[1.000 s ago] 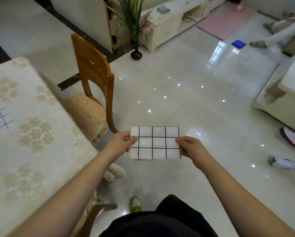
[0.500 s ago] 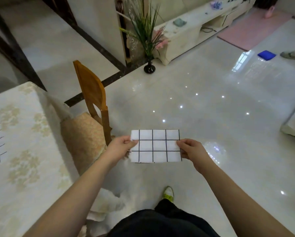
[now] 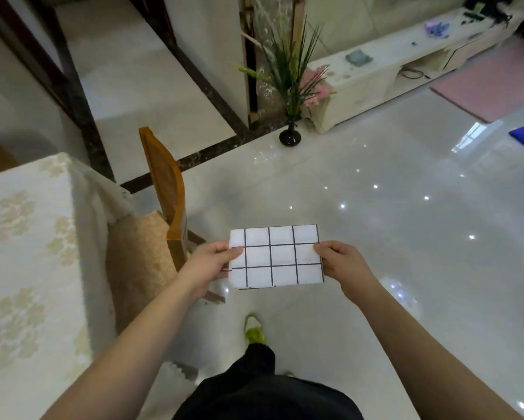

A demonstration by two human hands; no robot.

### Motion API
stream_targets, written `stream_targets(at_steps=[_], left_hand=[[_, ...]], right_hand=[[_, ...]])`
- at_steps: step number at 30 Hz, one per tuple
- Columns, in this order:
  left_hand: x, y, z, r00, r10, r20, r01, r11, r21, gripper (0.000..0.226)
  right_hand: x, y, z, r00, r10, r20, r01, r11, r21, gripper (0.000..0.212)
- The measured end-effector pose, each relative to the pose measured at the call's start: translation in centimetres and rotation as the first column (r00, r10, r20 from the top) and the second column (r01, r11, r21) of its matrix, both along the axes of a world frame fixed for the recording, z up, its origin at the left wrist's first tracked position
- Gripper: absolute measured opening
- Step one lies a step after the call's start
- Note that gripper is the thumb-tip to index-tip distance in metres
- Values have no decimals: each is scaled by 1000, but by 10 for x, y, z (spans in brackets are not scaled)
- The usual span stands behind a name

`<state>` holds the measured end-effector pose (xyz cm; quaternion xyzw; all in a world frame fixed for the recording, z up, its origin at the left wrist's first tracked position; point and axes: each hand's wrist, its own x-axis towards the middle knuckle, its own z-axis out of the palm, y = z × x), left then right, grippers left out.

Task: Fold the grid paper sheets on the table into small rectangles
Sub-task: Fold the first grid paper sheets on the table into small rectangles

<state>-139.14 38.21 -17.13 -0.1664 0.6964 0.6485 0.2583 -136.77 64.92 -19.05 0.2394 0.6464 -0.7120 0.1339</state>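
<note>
Hanging in the air over the glossy floor [image 3: 406,237], the folded grid paper [image 3: 275,256] is pinched at its left edge by the left hand [image 3: 207,262] and at its right edge by the right hand [image 3: 344,263], beside the table [image 3: 36,268].

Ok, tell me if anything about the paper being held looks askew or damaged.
Nothing is torn. The folded grid paper is pinched at its side edges by the left hand and the right hand, above the floor rather than the table. Its layers sit slightly offset: a thin strip shows under the bottom edge.
</note>
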Motion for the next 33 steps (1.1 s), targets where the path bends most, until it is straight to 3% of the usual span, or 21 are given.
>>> stream_targets(at_steps=[8, 20, 33], left_hand=[[-106, -14, -2, 989, 73, -130, -72, 997, 12, 13], [-235, -67, 15, 974, 205, -95, -201, 978, 48, 19], [-336, -83, 11, 930, 338, -142, -343, 939, -9, 23]], right_hand=[[-117, -12, 8, 996, 80, -30, -78, 996, 51, 13], [-280, -67, 34, 977, 201, -65, -194, 976, 99, 14], [-446, -97, 12, 920, 389, -39, -384, 919, 90, 12]])
